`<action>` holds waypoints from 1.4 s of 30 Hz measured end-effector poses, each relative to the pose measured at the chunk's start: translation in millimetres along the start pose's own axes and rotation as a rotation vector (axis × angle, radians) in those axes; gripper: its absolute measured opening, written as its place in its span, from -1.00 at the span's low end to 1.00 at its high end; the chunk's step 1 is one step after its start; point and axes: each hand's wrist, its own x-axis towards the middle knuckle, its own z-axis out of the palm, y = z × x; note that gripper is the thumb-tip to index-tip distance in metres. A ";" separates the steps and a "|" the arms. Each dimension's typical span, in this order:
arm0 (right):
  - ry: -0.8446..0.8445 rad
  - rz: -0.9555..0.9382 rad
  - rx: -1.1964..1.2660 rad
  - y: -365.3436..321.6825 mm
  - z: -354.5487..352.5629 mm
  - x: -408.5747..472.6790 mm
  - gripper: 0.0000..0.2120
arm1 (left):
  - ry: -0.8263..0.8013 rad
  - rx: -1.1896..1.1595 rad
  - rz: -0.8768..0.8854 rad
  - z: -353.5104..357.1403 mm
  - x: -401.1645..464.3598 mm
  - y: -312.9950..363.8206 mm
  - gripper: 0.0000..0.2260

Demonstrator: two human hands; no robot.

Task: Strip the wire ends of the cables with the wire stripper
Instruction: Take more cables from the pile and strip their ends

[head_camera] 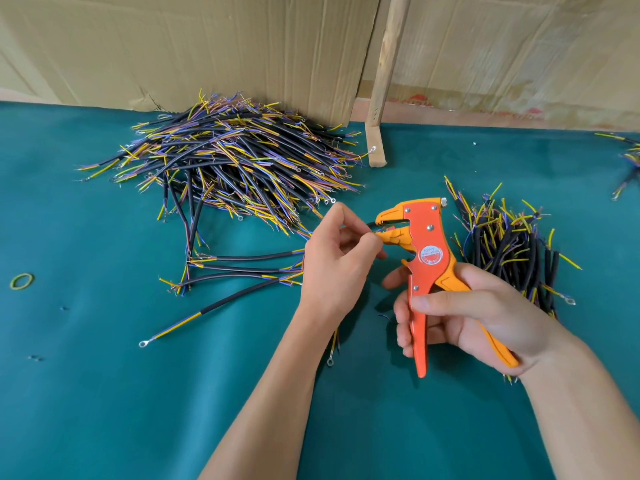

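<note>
Cable (370,224) is sitting pinched in the left hand (337,261), its end feeding into the open jaws of the wire stripper (424,258), which the right hand (474,317) is gripping by its handles above the green table (104,393).

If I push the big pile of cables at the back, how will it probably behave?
The big pile would probably shift as a loose tangle, since its cables cross in every direction. Single cables likely bend rather than stay stiff; several near it lie curved. Rolling seems unlikely, as the green cloth and splayed ends should catch.
</note>
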 end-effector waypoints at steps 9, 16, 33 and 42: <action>0.009 0.011 0.038 0.2 3.3 1.8 -0.80 | 0.013 -0.019 -0.007 -0.2 0.3 0.1 -0.93; -0.007 0.009 0.053 1.6 3.6 3.3 -0.82 | 0.023 -0.030 -0.010 -1.0 1.2 0.3 -0.91; 0.050 -0.045 0.195 1.2 19.4 8.2 -0.82 | 0.063 -0.145 -0.006 -2.1 2.2 0.4 -0.92; 0.126 -0.170 0.323 0.4 1.2 9.7 -0.61 | 0.054 -0.149 -0.041 -1.7 3.2 -2.0 -0.92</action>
